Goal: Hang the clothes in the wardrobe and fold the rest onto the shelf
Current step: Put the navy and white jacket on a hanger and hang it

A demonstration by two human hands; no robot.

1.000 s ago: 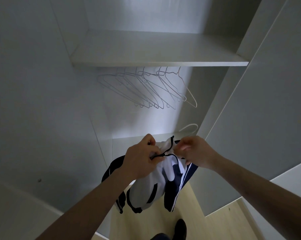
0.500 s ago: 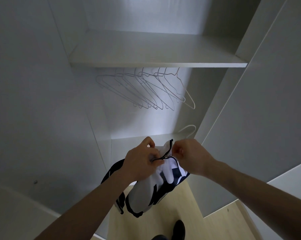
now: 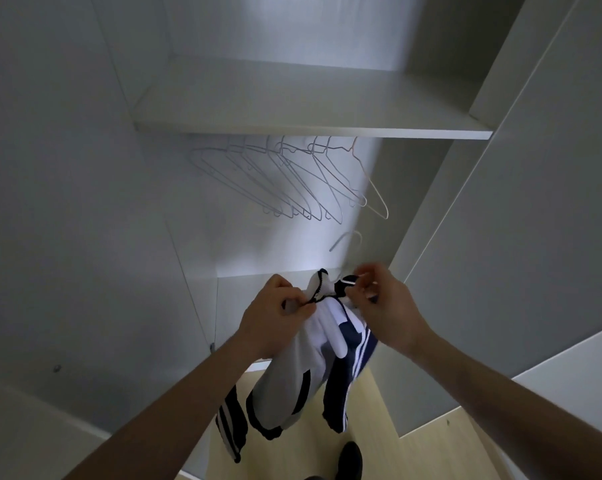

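A white and navy striped jacket [image 3: 303, 362] hangs down in front of the open wardrobe. My left hand [image 3: 275, 317] pinches its collar on the left. My right hand [image 3: 384, 306] pinches the collar's other side, where a thin white hanger [image 3: 348, 240] pokes up behind the fabric. Both hands sit level, a little apart, with the collar stretched between them. Several empty wire hangers [image 3: 292, 181] hang in a row under the shelf [image 3: 313, 128] above.
The wardrobe's white side panels [image 3: 84, 202] close in left and right. An open door panel [image 3: 521, 237] stands at the right. Below lies a pale wooden floor [image 3: 427, 452], with a dark shoe [image 3: 351, 460] at the bottom edge.
My right hand has shifted slightly right and up along the collar, spreading it wider. The jacket has swung a little, and the camera has tilted slightly.
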